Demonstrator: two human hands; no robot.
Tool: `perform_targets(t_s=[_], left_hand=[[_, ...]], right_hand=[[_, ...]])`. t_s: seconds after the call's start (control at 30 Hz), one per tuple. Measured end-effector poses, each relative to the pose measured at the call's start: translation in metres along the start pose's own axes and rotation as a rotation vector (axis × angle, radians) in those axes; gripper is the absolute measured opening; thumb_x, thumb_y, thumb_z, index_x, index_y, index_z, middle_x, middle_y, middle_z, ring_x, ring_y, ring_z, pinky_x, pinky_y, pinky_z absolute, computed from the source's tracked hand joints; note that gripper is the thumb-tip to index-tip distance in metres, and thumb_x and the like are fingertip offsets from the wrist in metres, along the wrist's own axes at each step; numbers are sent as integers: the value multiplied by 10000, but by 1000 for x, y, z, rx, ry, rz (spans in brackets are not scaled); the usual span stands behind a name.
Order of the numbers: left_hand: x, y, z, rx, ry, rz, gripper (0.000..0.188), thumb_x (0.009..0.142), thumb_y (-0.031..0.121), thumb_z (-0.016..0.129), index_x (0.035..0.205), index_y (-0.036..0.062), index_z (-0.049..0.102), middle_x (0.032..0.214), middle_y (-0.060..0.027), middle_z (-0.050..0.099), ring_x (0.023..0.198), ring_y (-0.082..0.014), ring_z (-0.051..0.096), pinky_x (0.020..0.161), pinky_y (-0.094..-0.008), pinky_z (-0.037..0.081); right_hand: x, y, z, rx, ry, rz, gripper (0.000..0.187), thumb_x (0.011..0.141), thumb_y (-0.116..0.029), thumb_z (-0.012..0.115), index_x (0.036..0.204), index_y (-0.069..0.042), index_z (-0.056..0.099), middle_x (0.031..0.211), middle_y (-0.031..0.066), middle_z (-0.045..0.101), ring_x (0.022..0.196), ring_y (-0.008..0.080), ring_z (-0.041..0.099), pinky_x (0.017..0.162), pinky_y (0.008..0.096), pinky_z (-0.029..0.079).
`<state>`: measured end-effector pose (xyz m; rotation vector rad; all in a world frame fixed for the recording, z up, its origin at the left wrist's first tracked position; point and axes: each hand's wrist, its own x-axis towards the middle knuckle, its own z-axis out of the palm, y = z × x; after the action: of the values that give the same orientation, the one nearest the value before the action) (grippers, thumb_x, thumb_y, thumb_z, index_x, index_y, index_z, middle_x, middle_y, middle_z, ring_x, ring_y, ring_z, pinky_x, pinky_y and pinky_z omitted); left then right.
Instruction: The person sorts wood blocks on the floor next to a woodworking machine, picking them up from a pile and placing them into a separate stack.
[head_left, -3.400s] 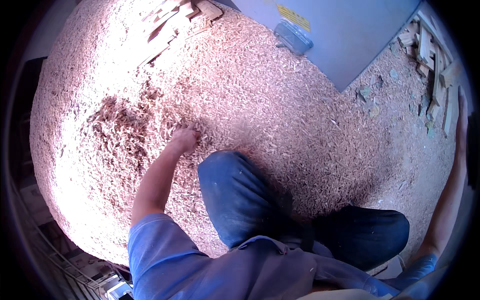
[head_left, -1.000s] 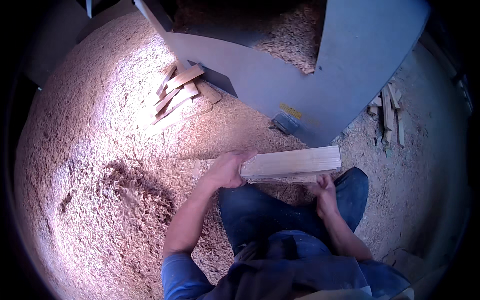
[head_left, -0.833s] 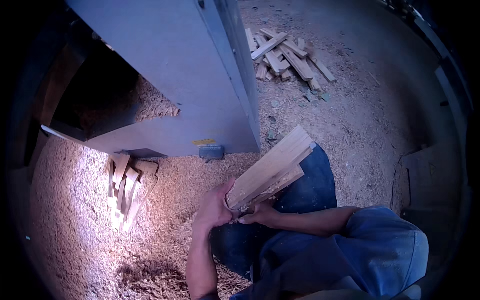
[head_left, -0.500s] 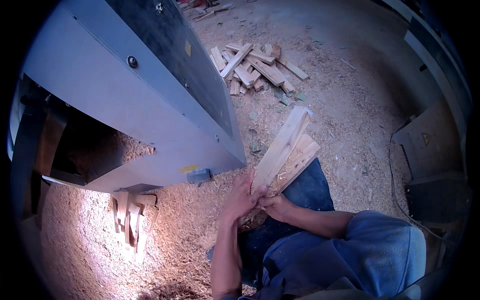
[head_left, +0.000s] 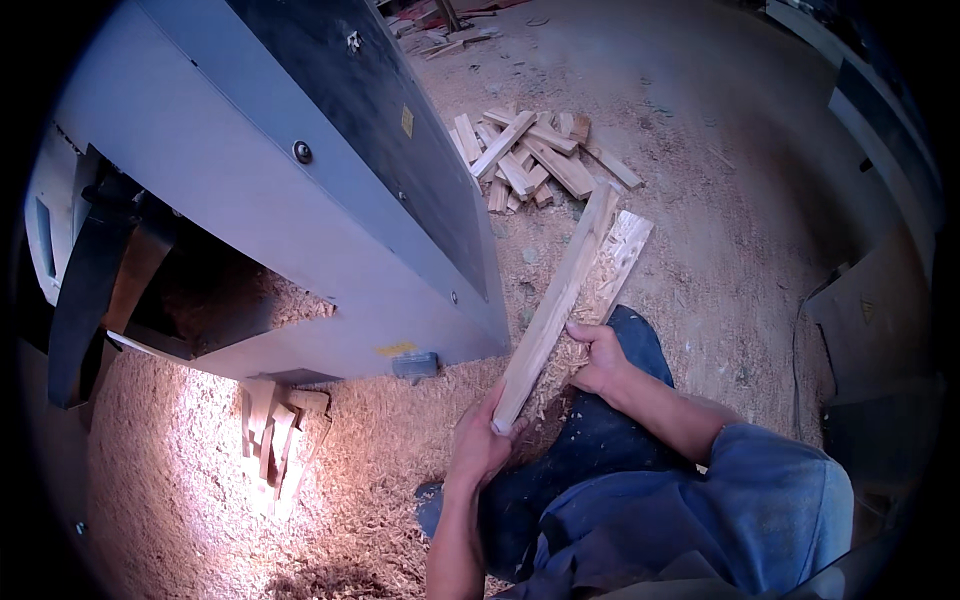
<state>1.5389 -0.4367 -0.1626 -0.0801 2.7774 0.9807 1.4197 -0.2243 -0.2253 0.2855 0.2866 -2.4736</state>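
My left hand (head_left: 478,448) is closed round the near end of a long pale wood strip (head_left: 552,318), its thumb near the end. Alongside on the right lies a second wood piece (head_left: 626,250), with curled shavings (head_left: 560,372) over its upper side. My right hand (head_left: 598,362) grips the right edge of this second piece, thumb on top and fingers underneath, mostly hidden. Both pieces slant away from me to the far right, above my knee. Whether the two touch along their whole length I cannot tell.
A large grey machine cabinet (head_left: 300,230) stands at left, with a dark opening holding shavings. Beyond my hands lies a pile of wood strips (head_left: 520,160). More wood scraps (head_left: 270,430) stand below the cabinet in bright light. Shavings cover the floor (head_left: 370,460). A cable (head_left: 797,350) runs at right.
My hands have moved apart: the left nearer to me, the right farther along the wood. The two pieces now lie nearly parallel, and more shavings show between them. The view has shifted slightly.
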Motion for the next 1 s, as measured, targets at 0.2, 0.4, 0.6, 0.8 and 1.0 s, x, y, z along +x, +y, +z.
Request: perform_targets(t_s=[0.2,0.4,0.6,0.8,1.0], left_hand=[[154,101,-60,-197,515,165,890,865,340,812,1527,-57,368,1491,-281,497,1381,-374,501,1146,-403,396],[84,113,-77,-48,655,423,700,878,191,793,1466,-30,482,1424,-246,567,1314,-356,564,1121,-420,421],[-11,-113,9,-636,439,-236,683,880,133,792,1476,-9,489,1356,-210,632,1212,-268,631,1027,-374,506],[-70,-184,-5,-678,557,-458,730,907,134,779,1503,-67,409,1304,-211,658,1171,-226,651,974,-337,543],[-106,-306,-33,-494,952,-642,841,851,258,830,1504,-64,409,1374,-266,595,1248,-348,607,1079,-411,474]], right_hand=[[165,-174,163,-368,183,-504,335,899,-108,636,1166,89,588,1121,255,671,1012,343,703,791,549,602],[140,-167,202,-1398,309,-1212,768,779,-174,792,1456,33,494,1405,236,571,1280,299,584,1091,393,456],[125,50,137,-1548,-185,-985,680,793,-218,790,1382,19,548,1414,215,534,1361,340,497,1146,418,388],[102,90,177,-1315,-379,-1203,743,941,-142,707,1531,80,314,1545,251,376,1407,343,422,1177,448,329],[119,156,197,-1438,-137,-1452,928,916,-185,761,1568,73,153,1546,276,298,1403,367,397,1145,471,401]])
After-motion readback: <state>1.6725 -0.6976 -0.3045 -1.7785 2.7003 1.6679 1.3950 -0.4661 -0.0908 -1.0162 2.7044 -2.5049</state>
